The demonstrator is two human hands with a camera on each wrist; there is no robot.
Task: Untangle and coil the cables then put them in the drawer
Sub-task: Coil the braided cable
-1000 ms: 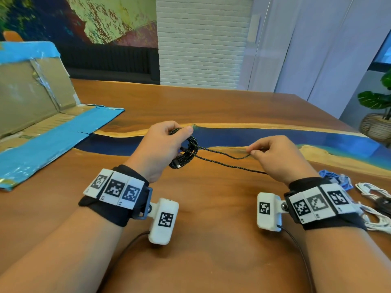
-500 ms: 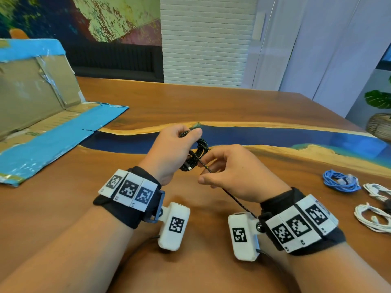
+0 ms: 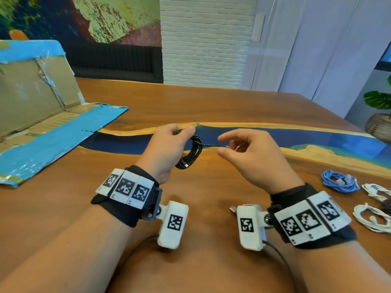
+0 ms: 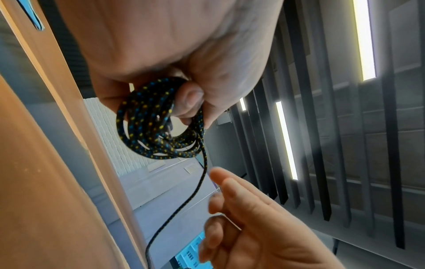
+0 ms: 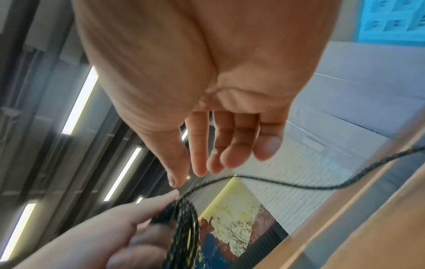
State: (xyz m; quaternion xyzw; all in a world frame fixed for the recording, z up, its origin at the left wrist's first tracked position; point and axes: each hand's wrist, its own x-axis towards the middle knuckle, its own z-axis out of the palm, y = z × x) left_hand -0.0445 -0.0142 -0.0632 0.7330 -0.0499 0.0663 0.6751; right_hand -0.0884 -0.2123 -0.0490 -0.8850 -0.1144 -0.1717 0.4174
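A black braided cable [image 3: 193, 152] with yellow and blue flecks is wound into a small coil [image 4: 158, 131], held above the wooden table [image 3: 211, 106]. My left hand [image 3: 182, 140] grips the coil, thumb on top and fingers curled through the loops [image 4: 188, 98]. One loose strand [image 3: 213, 145] runs from the coil to the right, passing under my right hand [image 3: 221, 145]. That hand is open, fingers straight and spread [image 5: 207, 145]. The strand [image 5: 276, 183] hangs just below the fingertips and is not pinched. A metal plug [image 3: 232, 208] shows beside the right wrist camera.
An opened cardboard box [image 3: 42, 98] edged in blue tape lies at the left. At the right edge lie a blue cable bundle [image 3: 338, 182] and two white cable bundles [image 3: 374, 218]. A potted plant in a basket [image 3: 378, 127] stands beyond the table's right edge.
My right hand brought the strand in to the coil, then let go and drew back to the right with fingers open. The left hand kept hold of the coil.
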